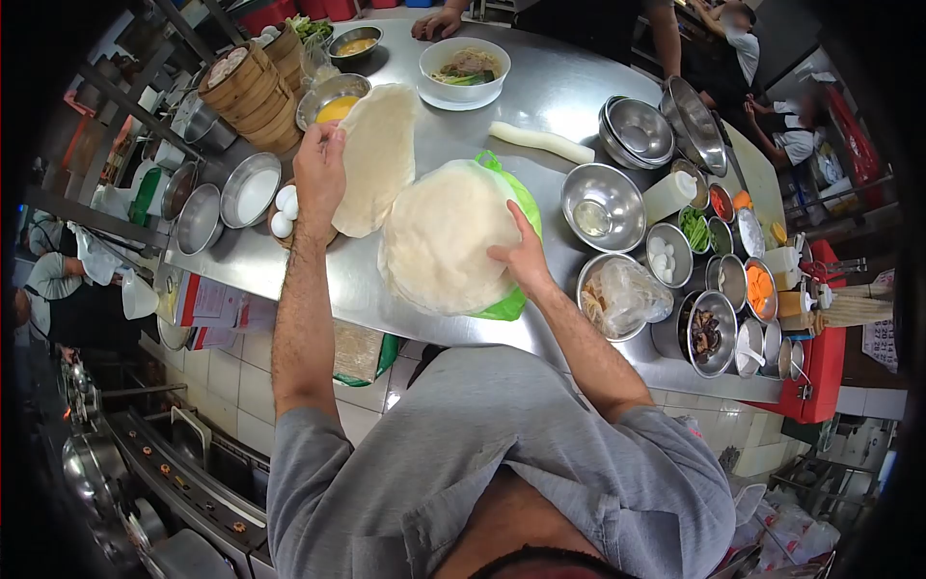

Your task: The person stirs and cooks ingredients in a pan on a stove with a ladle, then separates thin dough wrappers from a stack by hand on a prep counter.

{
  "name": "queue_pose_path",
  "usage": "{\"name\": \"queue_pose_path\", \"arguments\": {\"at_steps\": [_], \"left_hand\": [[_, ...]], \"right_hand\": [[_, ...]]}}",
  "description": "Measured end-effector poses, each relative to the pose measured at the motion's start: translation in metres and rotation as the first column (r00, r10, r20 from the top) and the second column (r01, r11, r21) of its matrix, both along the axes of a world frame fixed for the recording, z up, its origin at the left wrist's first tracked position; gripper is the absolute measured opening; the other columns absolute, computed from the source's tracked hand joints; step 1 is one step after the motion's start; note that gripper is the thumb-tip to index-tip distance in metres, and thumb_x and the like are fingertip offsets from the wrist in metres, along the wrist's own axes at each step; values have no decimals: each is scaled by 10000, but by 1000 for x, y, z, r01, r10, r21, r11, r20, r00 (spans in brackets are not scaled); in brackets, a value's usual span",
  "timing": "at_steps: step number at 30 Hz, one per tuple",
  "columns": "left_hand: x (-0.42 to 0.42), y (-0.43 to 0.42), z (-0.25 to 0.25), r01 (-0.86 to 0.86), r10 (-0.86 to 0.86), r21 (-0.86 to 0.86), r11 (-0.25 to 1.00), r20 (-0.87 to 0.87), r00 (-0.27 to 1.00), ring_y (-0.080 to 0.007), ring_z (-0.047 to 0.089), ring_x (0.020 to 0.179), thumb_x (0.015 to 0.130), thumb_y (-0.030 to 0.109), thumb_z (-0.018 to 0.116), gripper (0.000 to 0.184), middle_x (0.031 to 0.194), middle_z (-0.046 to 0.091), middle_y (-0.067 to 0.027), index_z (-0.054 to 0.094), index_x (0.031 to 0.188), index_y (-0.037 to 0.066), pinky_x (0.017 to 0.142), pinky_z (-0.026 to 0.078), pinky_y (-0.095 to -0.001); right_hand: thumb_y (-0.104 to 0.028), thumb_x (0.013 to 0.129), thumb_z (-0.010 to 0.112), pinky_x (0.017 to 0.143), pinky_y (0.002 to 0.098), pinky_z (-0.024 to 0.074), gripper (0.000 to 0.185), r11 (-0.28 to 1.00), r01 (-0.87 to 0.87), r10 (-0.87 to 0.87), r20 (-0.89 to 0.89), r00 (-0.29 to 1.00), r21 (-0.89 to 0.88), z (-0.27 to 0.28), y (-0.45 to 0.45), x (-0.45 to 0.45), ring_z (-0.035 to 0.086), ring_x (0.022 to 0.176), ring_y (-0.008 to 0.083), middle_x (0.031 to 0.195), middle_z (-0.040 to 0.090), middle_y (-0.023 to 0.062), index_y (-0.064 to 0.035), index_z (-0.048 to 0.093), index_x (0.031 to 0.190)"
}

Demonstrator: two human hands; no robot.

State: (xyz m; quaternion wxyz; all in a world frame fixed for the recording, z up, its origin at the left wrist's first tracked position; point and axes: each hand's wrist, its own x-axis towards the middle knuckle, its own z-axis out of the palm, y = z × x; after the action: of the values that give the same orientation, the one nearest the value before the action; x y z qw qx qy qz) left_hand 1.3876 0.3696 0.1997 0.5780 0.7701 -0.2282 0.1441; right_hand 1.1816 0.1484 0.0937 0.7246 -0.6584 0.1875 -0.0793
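Note:
My left hand [321, 172] pinches the edge of a thin, pale dough sheet [379, 159], which hangs tilted over the steel table. Just right of it lies a stack of round dough sheets [444, 241], partly on a bright green plastic bag [506, 304]. My right hand [523, 253] rests at the stack's right edge, thumb and index finger spread apart; its other fingers are mostly hidden. Close to my left hand stand a bowl of yellow liquid [333, 108] and several white eggs [284, 217].
Bamboo steamers [251, 92] stand at the back left. A noodle bowl [464, 72] and a white dough roll [542, 142] lie beyond the stack. Metal bowls [604, 207] of ingredients crowd the right side. A co-worker's hand [442, 21] rests on the far table edge.

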Motion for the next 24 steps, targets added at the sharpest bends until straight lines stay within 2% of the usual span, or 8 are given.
{"name": "queue_pose_path", "arguments": {"at_steps": [2, 9, 12, 13, 14, 15, 17, 24], "left_hand": [[2, -6, 5, 12, -12, 3, 1000, 20, 1000, -192, 615, 903, 920, 117, 515, 139, 1030, 628, -151, 515, 915, -22, 811, 481, -304], [23, -18, 30, 42, -70, 124, 991, 229, 971, -244, 632, 835, 891, 95, 528, 115, 968, 638, -131, 565, 940, -1, 731, 492, -321], [2, -29, 53, 88, -155, 206, 975, 336, 929, -269, 630, 828, 871, 76, 533, 117, 945, 640, -130, 585, 955, 12, 728, 495, -335], [-13, -33, 58, 80, -198, 280, 957, 427, 882, -279, 627, 827, 862, 67, 535, 127, 934, 642, -132, 591, 964, 17, 736, 498, -343], [-30, -38, 55, 126, -248, 300, 946, 414, 876, -284, 625, 833, 855, 57, 534, 133, 935, 641, -131, 596, 967, 21, 744, 500, -349], [-48, -41, 51, 174, -298, 318, 932, 399, 867, -289, 622, 839, 849, 48, 533, 141, 936, 639, -130, 600, 971, 25, 752, 501, -355], [-81, -42, 17, 256, -429, 401, 880, 438, 790, -284, 624, 849, 849, 45, 531, 137, 949, 636, -124, 609, 960, 27, 758, 502, -365], [-174, -39, -83, 470, -466, 260, 843, -84, 881, -267, 608, 895, 816, 69, 605, 57, 962, 632, -97, 591, 844, 21, 788, 485, -354]], "right_hand": [[-8, 618, 668, 928, 334, 429, 867, 947, 54, -69, -36, 997, -318, -4, 4, -6, 468, 1101, 291, 1265, 388, 190, -94, 308, 1402], [-43, 602, 708, 946, 385, 410, 850, 851, -131, 34, -197, 980, -508, 9, 4, -23, 446, 1111, 320, 1187, 391, 219, -52, 340, 1369], [-148, 713, 708, 931, 392, 421, 729, 539, 56, -81, 14, 997, -841, 26, 5, -17, 479, 1067, 313, 1197, 427, 198, -66, 371, 1354], [-247, 781, 664, 902, 408, 444, 665, 883, 2, -22, -38, 999, -469, 39, 6, -7, 511, 1032, 332, 1169, 458, 204, -72, 366, 1350], [-345, 849, 619, 874, 423, 466, 620, 998, -49, 50, -54, 997, 25, 45, 5, -1, 542, 997, 351, 1142, 490, 210, -78, 361, 1346], [-345, 849, 619, 874, 423, 466, 620, 999, -40, 41, -54, 998, 27, 44, 3, 1, 542, 997, 351, 1142, 490, 210, -78, 361, 1346], [-520, 901, 459, 835, 438, 493, 649, 644, -116, 68, 95, 993, 756, 38, -2, 7, 583, 972, 342, 1185, 472, 194, -63, 338, 1345], [-380, 967, 380, 896, 462, 472, 479, 588, 29, -90, 30, 996, 808, 8, -9, -23, 564, 1063, 277, 1197, 545, 145, -31, 388, 1296]]}}
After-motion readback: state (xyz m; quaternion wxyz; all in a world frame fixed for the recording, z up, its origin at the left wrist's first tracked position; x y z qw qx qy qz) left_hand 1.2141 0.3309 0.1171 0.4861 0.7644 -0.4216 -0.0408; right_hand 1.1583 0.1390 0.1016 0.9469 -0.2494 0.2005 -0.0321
